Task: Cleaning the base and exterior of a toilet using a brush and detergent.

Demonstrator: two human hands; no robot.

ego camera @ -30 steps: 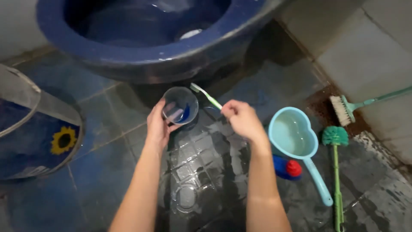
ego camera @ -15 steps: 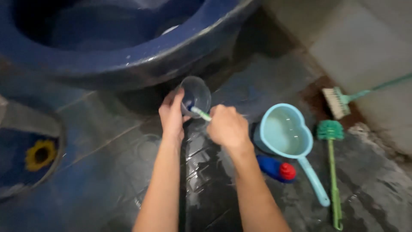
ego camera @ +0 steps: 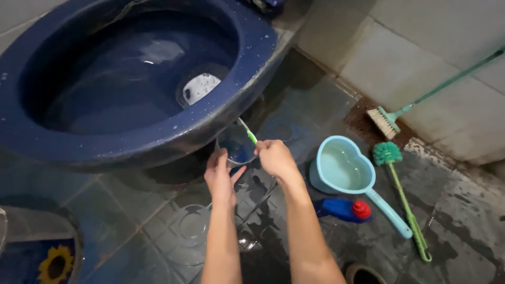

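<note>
My left hand cups a small clear cup from below & the side, fingers curled round its wall, holding it just under the rim of the dark blue toilet bowl. My right hand is closed in a pinch on a green-and-white toothbrush, w/ the brush end angled up past the cup's mouth, close to the bowl's outer edge; can't tell if bristles touch anything. Looks to me like I'm mid-dip, loading the brush from the bluish liquid in the cup, so the next move prob. needs a steady cup, kept level, & a firm pinch so the wet handle doesn't slip. Floor is dark blue tile, wet & glossy, w/ puddles under my arms. To the right: a light blue heart-shaped water dipper, a blue bottle w/ red cap lying on its side just beside the dipper, a green toilet brush, & a long-handled scrub brush by the pale tiled wall. A container w/ a sunflower print sits bottom left.
</note>
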